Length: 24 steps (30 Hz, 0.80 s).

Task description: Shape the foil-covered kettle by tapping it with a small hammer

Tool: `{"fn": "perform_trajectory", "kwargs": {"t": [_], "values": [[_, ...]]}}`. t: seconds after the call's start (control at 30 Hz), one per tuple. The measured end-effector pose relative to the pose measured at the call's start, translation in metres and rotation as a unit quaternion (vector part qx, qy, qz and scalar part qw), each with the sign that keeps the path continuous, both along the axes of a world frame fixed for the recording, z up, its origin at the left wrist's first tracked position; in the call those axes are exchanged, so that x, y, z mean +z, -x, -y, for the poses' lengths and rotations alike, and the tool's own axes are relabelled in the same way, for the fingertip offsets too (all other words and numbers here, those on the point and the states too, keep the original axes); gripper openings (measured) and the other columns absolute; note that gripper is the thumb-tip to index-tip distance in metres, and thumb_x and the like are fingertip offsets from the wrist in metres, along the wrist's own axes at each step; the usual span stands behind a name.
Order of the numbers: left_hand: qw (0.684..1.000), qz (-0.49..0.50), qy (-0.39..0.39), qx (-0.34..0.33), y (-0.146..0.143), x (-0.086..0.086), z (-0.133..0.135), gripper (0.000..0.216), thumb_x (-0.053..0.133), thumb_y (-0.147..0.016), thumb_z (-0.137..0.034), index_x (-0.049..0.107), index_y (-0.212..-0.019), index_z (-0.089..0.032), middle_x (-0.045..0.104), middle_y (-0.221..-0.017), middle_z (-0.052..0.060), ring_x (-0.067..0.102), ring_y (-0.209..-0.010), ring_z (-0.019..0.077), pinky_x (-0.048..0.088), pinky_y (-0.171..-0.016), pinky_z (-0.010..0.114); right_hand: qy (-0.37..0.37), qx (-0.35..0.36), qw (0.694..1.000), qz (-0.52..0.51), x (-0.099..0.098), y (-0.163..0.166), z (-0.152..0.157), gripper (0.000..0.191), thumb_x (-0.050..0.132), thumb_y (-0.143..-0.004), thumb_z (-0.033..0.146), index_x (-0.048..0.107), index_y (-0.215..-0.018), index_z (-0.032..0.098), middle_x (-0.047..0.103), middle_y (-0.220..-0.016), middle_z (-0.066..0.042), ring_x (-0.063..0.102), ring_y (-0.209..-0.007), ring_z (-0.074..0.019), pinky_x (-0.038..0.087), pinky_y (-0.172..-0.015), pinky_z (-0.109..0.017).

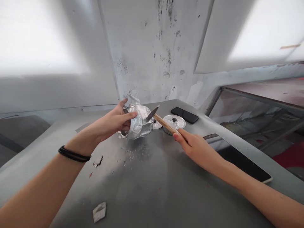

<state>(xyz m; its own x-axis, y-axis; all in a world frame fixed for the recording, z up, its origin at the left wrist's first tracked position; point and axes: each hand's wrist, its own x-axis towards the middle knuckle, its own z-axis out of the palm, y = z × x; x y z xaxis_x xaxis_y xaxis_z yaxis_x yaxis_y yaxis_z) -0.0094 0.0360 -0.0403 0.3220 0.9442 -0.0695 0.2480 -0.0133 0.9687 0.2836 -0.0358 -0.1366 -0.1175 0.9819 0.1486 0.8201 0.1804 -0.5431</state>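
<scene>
My left hand (121, 117) is closed on the rim of a silver metal kettle (140, 122), fingers inside its round mouth and thumb on the outside. The kettle is tipped on its side, its spout (134, 97) pointing up towards the wall, and its surface looks dented. In my right hand (190, 144) is the wooden handle of a hammer (166, 124). The hammer's dark, pointed head lies against or just in front of the kettle's side; I cannot tell whether they touch. Behind the handle is a round silver lid (174, 121) with a black knob.
A second, smaller lid (156, 124) is partly hidden. A black phone (184, 114) lies at the back, and a tablet (239, 158) lies under my right forearm. Crumpled scraps (99, 212) and flakes dot the grey table (147, 196). A stained wall (152, 57) rises behind.
</scene>
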Motion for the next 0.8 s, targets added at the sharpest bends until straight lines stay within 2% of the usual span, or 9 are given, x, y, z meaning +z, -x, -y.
{"fn": "perform_trajectory", "kwargs": {"t": [0.13,0.23,0.37,0.43,0.47,0.53,0.6,0.67,0.8], "values": [[0.998,-0.032,-0.054,-0.011,-0.004,-0.001,0.003,0.101,0.074,-0.095,-0.039,0.009,-0.172,-0.032,0.05,-0.062,-0.009,0.054,-0.055,0.0142,0.046,-0.053,0.025,-0.012,0.004,1.0,-0.007,-0.002,-0.002,-0.003,0.043,0.032,-0.109,0.059,0.043,-0.083,0.026,0.054,-0.059,0.004,0.055,-0.053,-0.0186,0.027,-0.055,-0.029],[0.995,-0.059,-0.086,-0.005,-0.004,0.0,0.004,0.095,0.071,-0.098,-0.043,0.013,-0.172,-0.03,0.058,-0.066,-0.005,0.058,-0.059,0.0155,0.047,-0.055,0.026,-0.03,0.006,0.999,-0.016,0.002,-0.003,-0.002,0.043,0.036,-0.109,0.059,0.043,-0.081,0.027,0.05,-0.056,0.005,0.049,-0.05,-0.0176,0.025,-0.054,-0.03],[0.986,-0.116,-0.115,0.021,0.003,0.011,0.002,0.085,0.073,-0.095,-0.046,0.031,-0.167,-0.027,0.072,-0.074,0.002,0.065,-0.062,0.0182,0.048,-0.053,0.026,-0.074,-0.017,0.996,-0.046,0.013,-0.004,0.001,0.045,0.034,-0.108,0.061,0.046,-0.081,0.027,0.051,-0.058,0.003,0.048,-0.051,-0.0179,0.026,-0.054,-0.031],[0.982,-0.14,-0.125,0.023,0.008,0.017,0.002,0.082,0.077,-0.092,-0.047,0.039,-0.163,-0.03,0.079,-0.086,0.006,0.069,-0.063,0.0201,0.05,-0.053,0.027,-0.093,-0.032,0.993,-0.066,0.017,-0.005,0.004,0.045,0.033,-0.108,0.061,0.051,-0.085,0.027,0.053,-0.062,0.002,0.05,-0.054,-0.0184,0.029,-0.053,-0.031],[0.98,-0.151,-0.131,0.017,0.01,0.02,0.002,0.081,0.078,-0.091,-0.047,0.042,-0.161,-0.032,0.081,-0.089,0.007,0.07,-0.061,0.0203,0.05,-0.052,0.028,-0.1,-0.038,0.991,-0.076,0.019,-0.005,0.005,0.045,0.033,-0.108,0.062,0.053,-0.087,0.027,0.052,-0.063,0.002,0.049,-0.054,-0.0183,0.029,-0.053,-0.032],[0.971,-0.179,-0.157,-0.002,0.009,0.023,0.005,0.077,0.079,-0.09,-0.047,0.046,-0.158,-0.034,0.08,-0.084,0.005,0.065,-0.051,0.0179,0.044,-0.046,0.027,-0.11,-0.045,0.989,-0.093,0.021,-0.005,0.007,0.045,0.033,-0.108,0.062,0.055,-0.091,0.027,0.048,-0.062,0.003,0.046,-0.053,-0.0177,0.031,-0.053,-0.032],[0.955,-0.218,-0.199,-0.024,0.005,0.023,0.011,0.067,0.076,-0.092,-0.048,0.051,-0.152,-0.034,0.076,-0.072,0.0,0.055,-0.043,0.0149,0.035,-0.042,0.026,-0.117,-0.046,0.986,-0.107,0.021,-0.005,0.01,0.045,0.033,-0.108,0.063,0.056,-0.093,0.027,0.046,-0.062,0.004,0.042,-0.053,-0.017,0.032,-0.053,-0.032],[0.931,-0.259,-0.252,-0.05,-0.003,0.021,0.018,0.054,0.072,-0.095,-0.048,0.055,-0.144,-0.032,0.072,-0.066,-0.003,0.053,-0.046,0.0149,0.034,-0.046,0.027,-0.113,-0.038,0.985,-0.128,0.021,-0.005,0.013,0.045,0.035,-0.108,0.064,0.056,-0.094,0.027,0.045,-0.063,0.004,0.04,-0.052,-0.0166,0.033,-0.053,-0.032],[0.858,-0.359,-0.354,-0.101,-0.019,0.008,0.024,0.04,0.066,-0.098,-0.051,0.059,-0.132,-0.031,0.078,-0.079,-0.002,0.063,-0.061,0.0193,0.036,-0.059,0.03,-0.097,-0.016,0.981,-0.168,0.02,-0.003,0.016,0.042,0.041,-0.107,0.064,0.058,-0.097,0.027,0.045,-0.063,0.004,0.039,-0.052,-0.017,0.032,-0.052,-0.033]]}}
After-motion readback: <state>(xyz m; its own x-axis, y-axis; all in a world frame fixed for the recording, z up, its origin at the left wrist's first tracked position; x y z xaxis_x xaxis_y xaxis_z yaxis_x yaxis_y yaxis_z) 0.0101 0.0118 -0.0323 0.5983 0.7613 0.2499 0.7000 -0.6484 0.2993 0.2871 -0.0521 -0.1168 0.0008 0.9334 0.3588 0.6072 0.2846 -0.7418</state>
